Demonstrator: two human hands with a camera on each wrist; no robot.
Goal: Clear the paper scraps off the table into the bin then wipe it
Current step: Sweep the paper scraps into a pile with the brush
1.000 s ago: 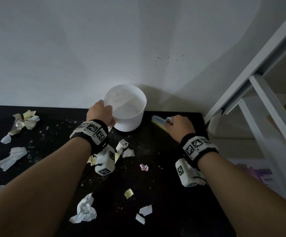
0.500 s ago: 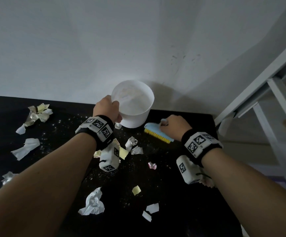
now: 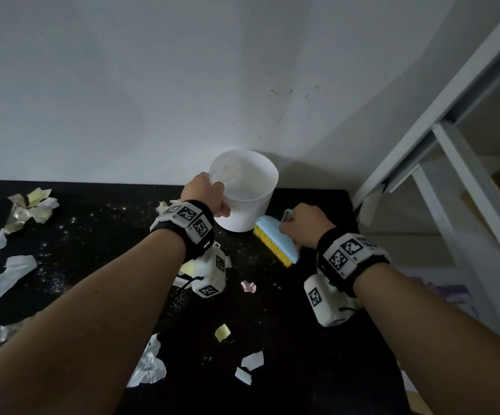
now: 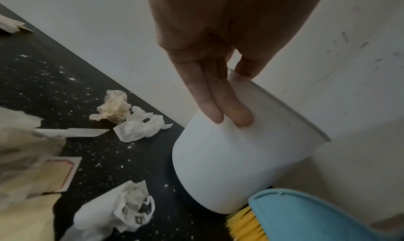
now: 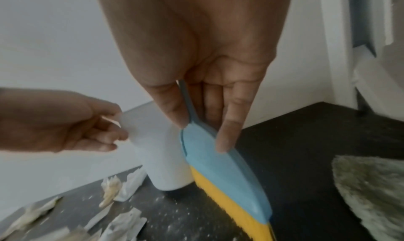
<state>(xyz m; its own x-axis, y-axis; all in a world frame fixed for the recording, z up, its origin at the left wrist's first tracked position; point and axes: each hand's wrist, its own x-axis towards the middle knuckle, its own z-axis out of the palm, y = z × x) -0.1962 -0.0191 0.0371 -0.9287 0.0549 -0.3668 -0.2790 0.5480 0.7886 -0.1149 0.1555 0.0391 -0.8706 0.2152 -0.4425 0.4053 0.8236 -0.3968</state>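
Note:
A white round bin (image 3: 248, 190) stands at the back of the black table (image 3: 302, 369) against the wall. My left hand (image 3: 205, 194) pinches its near-left rim, thumb inside and fingers (image 4: 220, 104) on the outer wall (image 4: 229, 167). My right hand (image 3: 305, 224) grips the handle of a blue brush with yellow bristles (image 3: 278, 244), which sits just right of the bin (image 5: 159, 158); the brush (image 5: 220, 175) has its bristles down near the table. Paper scraps lie scattered: a crumpled white one (image 3: 150, 366), a yellow bit (image 3: 222, 332), a pink one (image 3: 248, 286), a pile at the far left (image 3: 30, 209).
A white wall runs behind the table. A white frame with shelves (image 3: 440, 181) stands right of the table. White specks dust the table top. More crumpled scraps (image 4: 131, 122) lie left of the bin. A grey fuzzy thing (image 5: 371, 193) lies at the table's right side.
The brush has come out from the far right corner toward the table's middle, held by my right hand. My left hand keeps its hold on the bin's rim. The head view shifted.

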